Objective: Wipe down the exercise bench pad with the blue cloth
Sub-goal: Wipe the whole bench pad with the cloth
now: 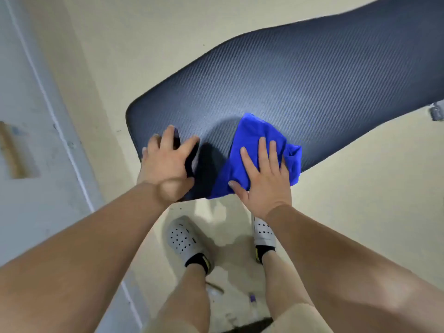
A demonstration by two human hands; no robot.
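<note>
Floor [360,224]: pale, open on both long sides of the worktop [312,80]. Worktop: a dark ribbed bench pad, running from its rounded near end up to the frame's right edge, its surface bare beyond the cloth. Blue cloth [254,133]: bunched on the pad at the near long edge, overhanging it. Right hand [262,176]: flat, fingers straight, pressing the cloth. Left hand [165,164]: fingers spread and lightly bent, bearing on the pad's rounded end, holding nothing.

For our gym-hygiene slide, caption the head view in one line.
Right hand presses the blue cloth onto the bench pad; left hand rests on the pad's near corner.
</note>
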